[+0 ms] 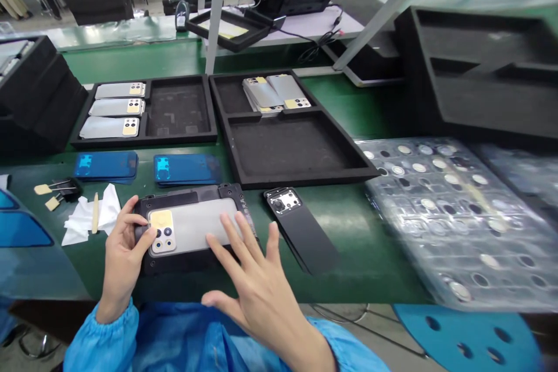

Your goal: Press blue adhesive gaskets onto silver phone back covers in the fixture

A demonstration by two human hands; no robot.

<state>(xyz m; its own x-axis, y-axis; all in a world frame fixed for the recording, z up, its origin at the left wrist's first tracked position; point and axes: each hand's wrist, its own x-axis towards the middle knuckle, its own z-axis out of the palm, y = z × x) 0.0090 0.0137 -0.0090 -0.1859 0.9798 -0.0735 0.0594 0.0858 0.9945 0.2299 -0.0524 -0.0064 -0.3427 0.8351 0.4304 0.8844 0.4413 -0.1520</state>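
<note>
A silver phone back panel (pixel 201 222) with a yellow-covered camera block lies in a black fixture (pixel 187 261) in front of me. My left hand (pixel 124 250) is closed around the fixture's left end, its thumb at the camera lenses. With fingers spread, my right hand (pixel 257 285) reaches over the panel's right half, fingertips at or just above its surface. To the right lies a black phone back panel (pixel 303 232) with a bare camera cutout. Behind the fixture are two stacks of blue film-like sheets, a left stack (pixel 106 165) and a right stack (pixel 188 169).
Two black trays, a left tray (pixel 178 140) and a right tray (pixel 300 174), hold silver phone panels. Clear blister trays (pixel 462 226) with round pieces lie right. White tissue (pixel 76 221), a thin stick (pixel 95 213) and a small black part (pixel 67 189) are left.
</note>
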